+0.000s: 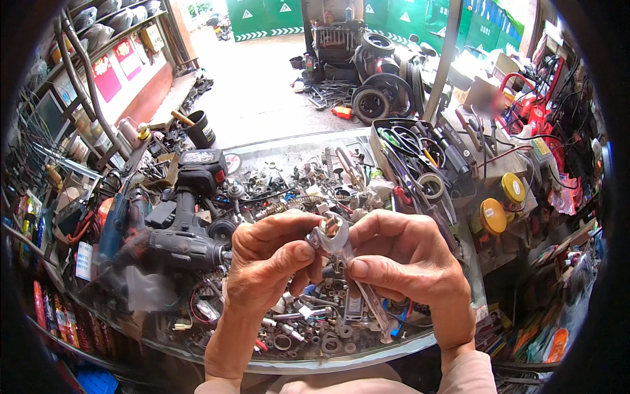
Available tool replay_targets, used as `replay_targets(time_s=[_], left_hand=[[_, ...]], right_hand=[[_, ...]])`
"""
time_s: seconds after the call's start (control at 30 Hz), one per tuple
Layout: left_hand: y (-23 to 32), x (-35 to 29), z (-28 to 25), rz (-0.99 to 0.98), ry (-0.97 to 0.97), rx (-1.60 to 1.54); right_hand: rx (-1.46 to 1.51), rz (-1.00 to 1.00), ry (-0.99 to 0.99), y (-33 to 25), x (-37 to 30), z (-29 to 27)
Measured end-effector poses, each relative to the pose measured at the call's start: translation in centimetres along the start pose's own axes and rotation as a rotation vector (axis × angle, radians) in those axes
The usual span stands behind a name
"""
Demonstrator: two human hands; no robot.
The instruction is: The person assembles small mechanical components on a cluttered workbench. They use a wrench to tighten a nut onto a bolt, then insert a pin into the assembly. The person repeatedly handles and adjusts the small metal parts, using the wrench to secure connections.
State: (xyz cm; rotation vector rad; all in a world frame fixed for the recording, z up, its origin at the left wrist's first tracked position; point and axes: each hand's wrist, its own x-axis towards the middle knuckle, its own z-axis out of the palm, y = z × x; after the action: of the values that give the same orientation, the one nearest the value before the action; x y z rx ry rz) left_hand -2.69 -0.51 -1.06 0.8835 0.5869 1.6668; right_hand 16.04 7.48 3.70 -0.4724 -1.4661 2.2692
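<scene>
Looking down from my head: my right hand (400,262) grips a spanner (348,269), its long axis running from the jaw end at 11 o'clock down to 5 o'clock. My left hand (269,256) pinches a small nut (317,240) at that jaw, touching it. Both meet above the cluttered bench (295,358); a cordless drill (187,217) lies at 9 o'clock.

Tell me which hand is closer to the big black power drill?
The left hand. It is just right of the black power drill, close to its front end. The right hand, gripping a wrench, is farther right, beyond the left hand.
</scene>
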Motion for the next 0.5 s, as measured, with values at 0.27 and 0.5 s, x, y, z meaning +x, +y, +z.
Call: replay_targets(time_s=[0.27, 0.5], left_hand=[[-0.5, 0.3, -1.1, 0.03, -0.04, 0.035], [-0.9, 0.0, -1.6, -0.002, -0.055, -0.013]], right_hand=[[0.046, -0.015, -0.067, 1.3, 0.8, -0.9], [-0.022, 0.04, -0.074, 1.0, 0.8, -1.0]])
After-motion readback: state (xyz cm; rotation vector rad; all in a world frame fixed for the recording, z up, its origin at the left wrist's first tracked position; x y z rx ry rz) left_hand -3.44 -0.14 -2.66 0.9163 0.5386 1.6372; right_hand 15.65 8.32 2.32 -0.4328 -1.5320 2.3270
